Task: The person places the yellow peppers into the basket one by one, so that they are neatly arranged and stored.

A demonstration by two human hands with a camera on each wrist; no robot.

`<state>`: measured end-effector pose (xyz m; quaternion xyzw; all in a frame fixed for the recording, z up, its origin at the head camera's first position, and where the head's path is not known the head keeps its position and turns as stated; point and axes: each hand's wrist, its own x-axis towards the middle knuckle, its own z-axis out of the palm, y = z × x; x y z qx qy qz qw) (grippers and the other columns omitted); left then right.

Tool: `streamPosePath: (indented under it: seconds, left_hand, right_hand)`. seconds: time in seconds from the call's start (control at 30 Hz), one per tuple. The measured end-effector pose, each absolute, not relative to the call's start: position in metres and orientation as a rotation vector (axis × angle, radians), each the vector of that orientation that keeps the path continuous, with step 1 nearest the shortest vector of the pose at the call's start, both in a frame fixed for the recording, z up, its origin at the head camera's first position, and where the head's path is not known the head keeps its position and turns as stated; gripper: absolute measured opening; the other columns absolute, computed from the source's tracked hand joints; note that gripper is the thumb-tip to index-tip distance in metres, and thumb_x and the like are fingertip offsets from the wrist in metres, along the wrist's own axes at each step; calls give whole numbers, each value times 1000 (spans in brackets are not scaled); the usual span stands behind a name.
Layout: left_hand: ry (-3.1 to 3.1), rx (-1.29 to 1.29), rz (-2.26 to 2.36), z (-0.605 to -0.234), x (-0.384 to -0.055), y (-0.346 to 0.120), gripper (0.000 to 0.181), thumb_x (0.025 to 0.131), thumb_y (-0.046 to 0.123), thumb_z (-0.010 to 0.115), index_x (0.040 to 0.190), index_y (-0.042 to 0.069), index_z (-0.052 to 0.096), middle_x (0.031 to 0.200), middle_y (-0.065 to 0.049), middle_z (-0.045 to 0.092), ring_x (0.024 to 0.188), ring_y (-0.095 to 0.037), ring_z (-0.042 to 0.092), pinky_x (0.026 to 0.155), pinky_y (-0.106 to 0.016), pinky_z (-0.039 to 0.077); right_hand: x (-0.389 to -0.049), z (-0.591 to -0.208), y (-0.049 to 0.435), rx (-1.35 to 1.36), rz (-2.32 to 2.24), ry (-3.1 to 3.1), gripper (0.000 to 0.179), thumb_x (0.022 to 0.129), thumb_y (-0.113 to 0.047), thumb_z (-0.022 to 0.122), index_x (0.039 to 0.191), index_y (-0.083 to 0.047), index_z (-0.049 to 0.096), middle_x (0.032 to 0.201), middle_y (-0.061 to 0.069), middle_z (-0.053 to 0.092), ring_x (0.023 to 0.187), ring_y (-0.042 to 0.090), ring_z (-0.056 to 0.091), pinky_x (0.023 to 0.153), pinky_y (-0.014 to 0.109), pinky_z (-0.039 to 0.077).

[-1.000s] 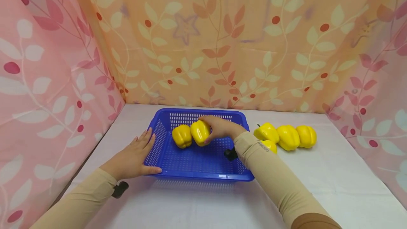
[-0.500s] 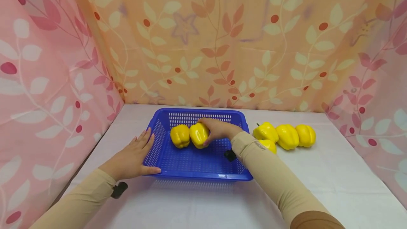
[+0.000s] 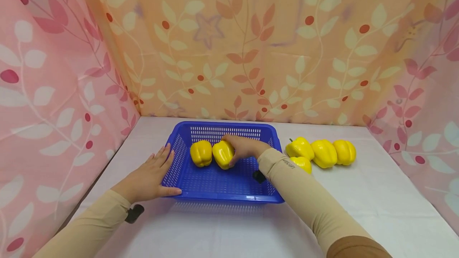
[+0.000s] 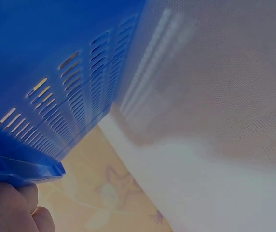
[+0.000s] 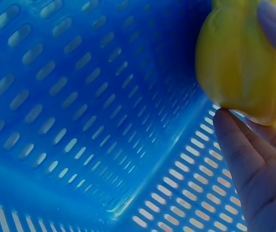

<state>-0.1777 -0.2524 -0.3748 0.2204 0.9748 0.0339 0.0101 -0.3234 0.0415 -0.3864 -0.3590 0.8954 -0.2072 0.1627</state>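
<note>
A blue perforated basket (image 3: 229, 198) stands on the white-covered table. Inside it, one yellow bell pepper (image 3: 201, 153) sits on the left, beside a second yellow bell pepper (image 3: 223, 155). My right hand (image 3: 244, 146) reaches over the basket's right side and grips that second pepper between thumb and fingers; in the right wrist view the held pepper (image 5: 244, 63) is low near the slotted wall. My left hand (image 3: 150, 176) rests on the left rim with fingers spread and straight. From the left wrist view, its fingers (image 4: 12, 205) lie against the basket's rim.
To the right of the basket lie several more yellow bell peppers (image 3: 324, 153), one partly hidden behind the right sleeve (image 3: 297, 186). A floral curtain (image 3: 251, 51) hangs along the back and both sides of the table (image 3: 387, 202).
My right hand has moved slightly left and lower with its pepper. The other pepper in the basket has shifted a little left. My left hand stays on the rim.
</note>
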Motion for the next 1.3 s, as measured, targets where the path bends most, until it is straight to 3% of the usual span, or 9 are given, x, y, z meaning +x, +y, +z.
streamPosePath:
  seconds: [0.53,0.97,1.3]
  left_hand:
    - [3036,676,113,-372,-177,-251,115,69,79,46,144,-3,15,151,-22,3,138,-37,5,108,-55,12]
    - [3037,683,120,-373,-178,-252,113,70,77,49,144,-2,15,151,-22,2,139,-36,3,108,-55,12]
    - [3040,687,117,-376,-178,-253,113,70,76,49,145,-1,15,151,-21,2,139,-36,2,108,-55,12]
  right_hand:
    - [-325,-390,37,-975,-541,2622,86,67,-24,82,137,-9,35,128,8,47,113,20,45,103,32,32]
    - [-323,-389,34,-906,-444,2641,91,72,-30,77,145,-13,25,130,12,41,107,20,46,99,34,37]
    - [-325,-390,36,-962,-453,2672,89,68,-34,80,141,-8,34,127,12,45,107,21,47,98,34,38]
